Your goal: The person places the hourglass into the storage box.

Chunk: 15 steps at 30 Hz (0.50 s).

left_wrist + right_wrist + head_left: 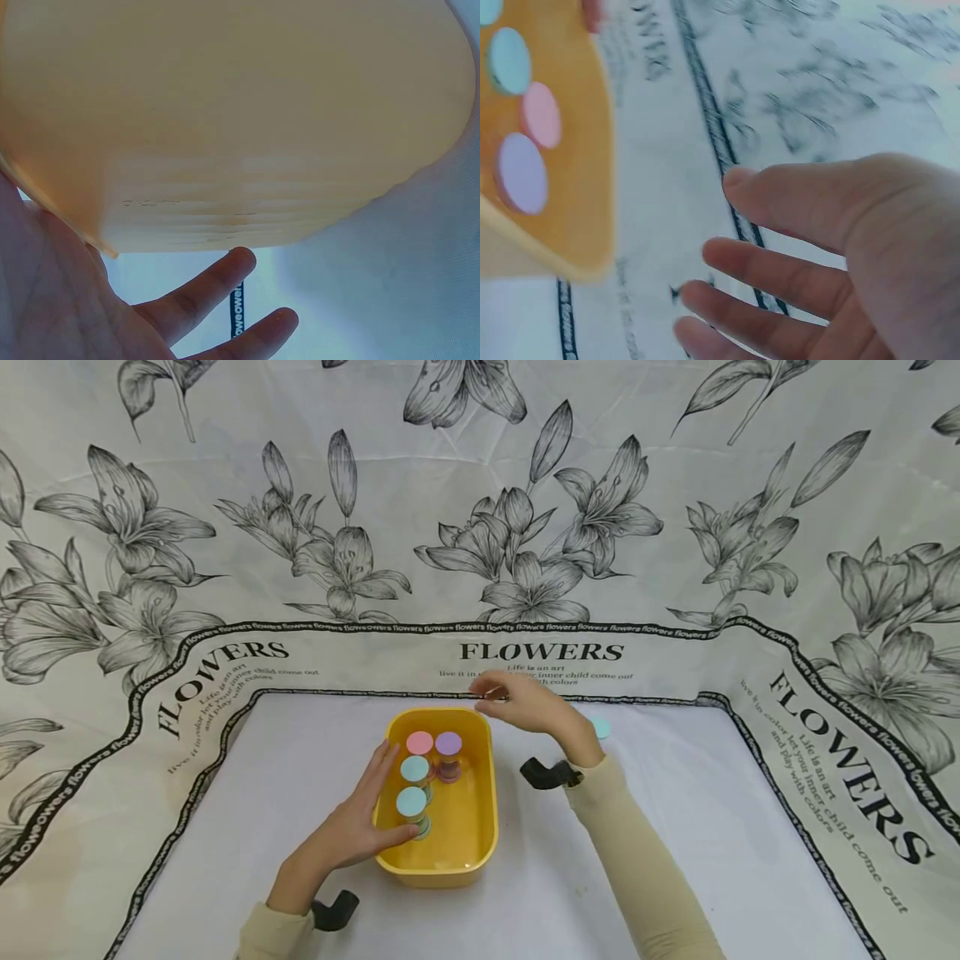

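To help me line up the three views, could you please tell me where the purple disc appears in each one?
Head: purple disc below and slightly left of centre, in the bin, right of the pink disc.
Left wrist: not in it.
Right wrist: near the left edge, about mid-height, just below the pink disc.
Shared landmark: the bin; the left wrist view shows its outside.

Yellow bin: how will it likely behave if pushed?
The yellow bin looks fairly stiff: its walls show no sagging. Its broad, long shape suggests sliding before tipping. The disc-topped pieces inside may slide or topple, with bare floor beside them.
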Motion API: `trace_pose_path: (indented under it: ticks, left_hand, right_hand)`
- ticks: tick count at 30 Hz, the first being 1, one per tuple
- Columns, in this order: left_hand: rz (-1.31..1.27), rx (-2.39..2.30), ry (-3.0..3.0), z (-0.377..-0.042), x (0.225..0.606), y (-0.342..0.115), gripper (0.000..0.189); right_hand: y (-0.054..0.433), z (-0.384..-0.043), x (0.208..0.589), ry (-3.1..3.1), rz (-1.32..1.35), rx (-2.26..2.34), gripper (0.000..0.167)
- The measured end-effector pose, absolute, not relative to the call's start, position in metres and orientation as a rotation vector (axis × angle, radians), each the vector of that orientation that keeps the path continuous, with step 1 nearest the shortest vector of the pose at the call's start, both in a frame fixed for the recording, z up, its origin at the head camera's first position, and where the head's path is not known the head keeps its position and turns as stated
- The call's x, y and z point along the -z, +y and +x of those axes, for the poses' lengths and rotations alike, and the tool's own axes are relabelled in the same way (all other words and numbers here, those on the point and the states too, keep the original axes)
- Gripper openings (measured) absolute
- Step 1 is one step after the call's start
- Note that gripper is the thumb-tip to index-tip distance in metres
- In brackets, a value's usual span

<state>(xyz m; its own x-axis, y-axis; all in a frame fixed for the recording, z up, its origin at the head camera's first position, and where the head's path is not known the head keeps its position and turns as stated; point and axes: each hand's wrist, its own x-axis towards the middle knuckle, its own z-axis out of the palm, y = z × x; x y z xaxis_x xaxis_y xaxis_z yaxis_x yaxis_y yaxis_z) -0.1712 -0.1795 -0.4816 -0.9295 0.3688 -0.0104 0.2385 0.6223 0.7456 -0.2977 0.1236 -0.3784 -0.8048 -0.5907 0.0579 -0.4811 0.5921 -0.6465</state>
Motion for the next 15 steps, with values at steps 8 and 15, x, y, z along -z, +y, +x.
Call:
trace_pose_path:
  ticks: [8,15]
  left_hand:
    - [0.505,-1.202,2.681,-0.171,0.483,-0.180,0.113]
    - [0.500,-1.203,2.684,-0.171,0.485,-0.180,0.113]
  right_hand:
    - [0.186,-0.285,0.378,2.863,-0.548,1.154,0.048]
    - [0.227,-0.279,0.398,2.971,-0.416,1.064,0.054]
